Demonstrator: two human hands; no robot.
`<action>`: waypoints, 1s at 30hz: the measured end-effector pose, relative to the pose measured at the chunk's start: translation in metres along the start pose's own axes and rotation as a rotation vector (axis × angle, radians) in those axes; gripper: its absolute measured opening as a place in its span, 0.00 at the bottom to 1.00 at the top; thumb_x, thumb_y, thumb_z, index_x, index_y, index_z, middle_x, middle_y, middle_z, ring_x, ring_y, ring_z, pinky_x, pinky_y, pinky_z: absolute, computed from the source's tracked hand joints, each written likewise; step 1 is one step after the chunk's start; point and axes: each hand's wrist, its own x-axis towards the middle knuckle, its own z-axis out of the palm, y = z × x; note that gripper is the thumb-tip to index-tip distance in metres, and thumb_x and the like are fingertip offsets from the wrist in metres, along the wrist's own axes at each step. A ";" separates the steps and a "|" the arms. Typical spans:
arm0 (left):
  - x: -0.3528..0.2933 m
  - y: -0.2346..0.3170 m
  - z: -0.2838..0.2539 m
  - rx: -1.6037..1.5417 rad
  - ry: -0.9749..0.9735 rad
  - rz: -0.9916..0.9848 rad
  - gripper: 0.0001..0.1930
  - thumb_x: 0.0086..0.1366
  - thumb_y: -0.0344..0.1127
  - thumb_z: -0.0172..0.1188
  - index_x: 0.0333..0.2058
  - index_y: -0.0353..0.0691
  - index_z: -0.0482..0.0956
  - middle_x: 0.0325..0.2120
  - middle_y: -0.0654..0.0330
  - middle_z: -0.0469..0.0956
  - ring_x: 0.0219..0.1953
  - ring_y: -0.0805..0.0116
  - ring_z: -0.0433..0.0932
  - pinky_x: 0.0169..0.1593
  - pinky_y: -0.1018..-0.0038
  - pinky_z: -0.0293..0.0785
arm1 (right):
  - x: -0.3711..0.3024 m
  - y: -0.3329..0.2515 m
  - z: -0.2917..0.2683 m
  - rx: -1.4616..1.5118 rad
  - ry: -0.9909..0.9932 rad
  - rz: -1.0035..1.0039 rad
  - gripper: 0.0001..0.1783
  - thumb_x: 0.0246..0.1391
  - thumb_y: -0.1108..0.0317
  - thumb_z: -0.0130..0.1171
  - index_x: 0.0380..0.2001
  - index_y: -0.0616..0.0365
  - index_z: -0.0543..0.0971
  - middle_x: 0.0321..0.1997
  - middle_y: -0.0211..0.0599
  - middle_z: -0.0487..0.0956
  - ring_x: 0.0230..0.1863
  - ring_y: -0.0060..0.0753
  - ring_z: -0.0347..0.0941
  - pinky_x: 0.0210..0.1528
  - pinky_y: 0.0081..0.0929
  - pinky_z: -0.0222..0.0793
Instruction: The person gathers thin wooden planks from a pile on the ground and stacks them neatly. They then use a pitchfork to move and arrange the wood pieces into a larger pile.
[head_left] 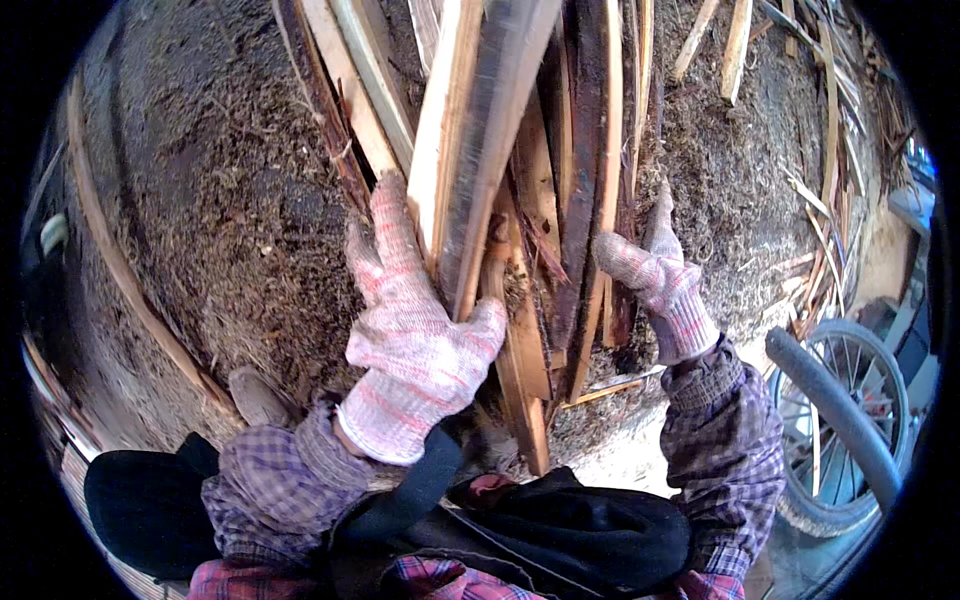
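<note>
Long split wood strips (547, 150), some pale and some dark with bark, lie in a bundle running away from me in the middle. My left hand (415, 325), in a white knit glove with reddish streaks, rests at the near end of a pale strip (443, 130) and a grey, motion-blurred strip (497, 140). Its fingers stretch along their left side, with the thumb spread out to the right. To the right of the bundle is my right hand (660, 280), in a similar glove, fingers apart. One finger points toward the bundle's right edge; contact is unclear.
Brown crumbled bark debris (240, 200) covers the ground. A long curved strip (135, 280) lies at the left, near a shoe (258, 397). More loose strips (828, 130) are scattered at the far right. A spoked wheel (850, 430) and a grey curved tube (835, 410) stand at the near right.
</note>
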 end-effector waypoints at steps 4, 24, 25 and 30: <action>0.012 -0.012 0.001 -0.282 0.006 0.026 0.52 0.40 0.32 0.65 0.61 0.43 0.39 0.53 0.44 0.45 0.56 0.50 0.52 0.61 0.64 0.51 | 0.005 0.007 -0.005 -0.064 0.017 0.019 0.60 0.39 0.56 0.65 0.61 0.68 0.33 0.48 0.46 0.67 0.38 0.29 0.69 0.37 0.23 0.69; 0.027 -0.116 -0.023 -1.190 -0.301 -0.169 0.20 0.56 0.36 0.58 0.47 0.41 0.68 0.34 0.65 0.74 0.36 0.71 0.75 0.41 0.73 0.74 | 0.008 0.007 0.027 0.497 0.125 -0.012 0.54 0.37 0.39 0.61 0.59 0.66 0.53 0.55 0.51 0.66 0.58 0.40 0.60 0.58 0.26 0.54; 0.024 -0.113 -0.025 -1.217 -0.302 -0.169 0.18 0.56 0.38 0.58 0.45 0.41 0.70 0.34 0.63 0.75 0.36 0.70 0.75 0.42 0.72 0.74 | 0.000 0.005 0.032 0.526 0.135 -0.012 0.54 0.37 0.40 0.61 0.59 0.66 0.52 0.55 0.51 0.65 0.58 0.40 0.60 0.58 0.26 0.55; 0.026 -0.125 -0.026 -1.451 -0.347 -0.204 0.23 0.57 0.45 0.56 0.49 0.41 0.68 0.44 0.57 0.72 0.46 0.59 0.72 0.53 0.63 0.67 | 0.002 0.002 0.052 0.591 0.158 -0.047 0.55 0.39 0.41 0.61 0.59 0.68 0.50 0.54 0.51 0.65 0.56 0.39 0.61 0.57 0.25 0.58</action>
